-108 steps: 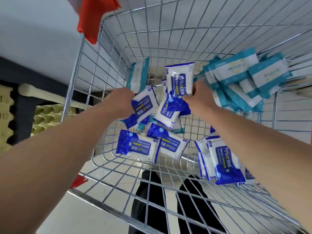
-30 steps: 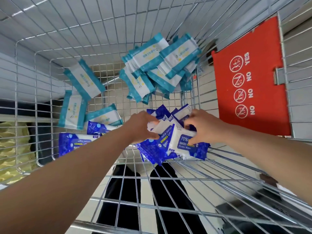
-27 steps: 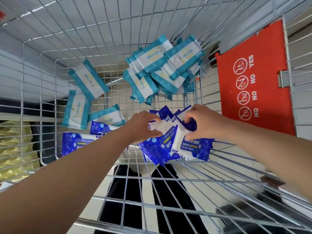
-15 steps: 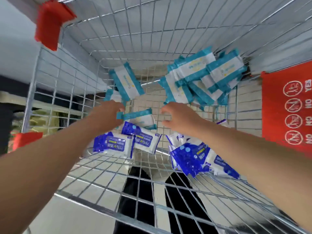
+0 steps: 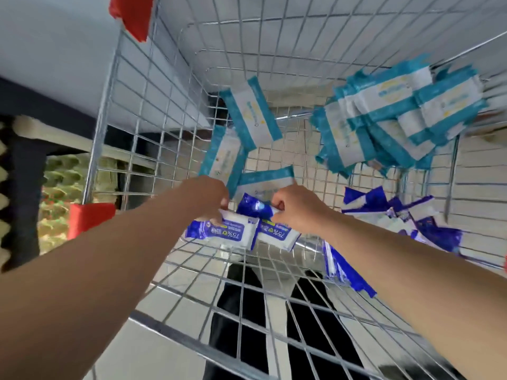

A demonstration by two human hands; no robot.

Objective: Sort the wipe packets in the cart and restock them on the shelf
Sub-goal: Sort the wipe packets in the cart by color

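Observation:
Both my arms reach into a wire shopping cart (image 5: 142,111). My left hand (image 5: 205,196) grips a dark blue and white wipe packet (image 5: 222,233) on the cart floor. Beside it, my right hand (image 5: 296,207) pinches a second blue packet (image 5: 277,234). A heap of blue packets (image 5: 397,218) lies at the right. Teal and white packets are piled at the far right corner (image 5: 389,119), and three loose teal packets (image 5: 249,113) lie just beyond my hands.
Red plastic corner guards (image 5: 131,15) sit on the cart's left rim. Outside the left wall are a dark shelf edge and egg trays (image 5: 60,187). Tiled floor and dark trouser legs (image 5: 241,311) show through the cart bottom.
Both hands left the blue heap at the right, moved left, and closed on two blue packets in the middle of the cart floor.

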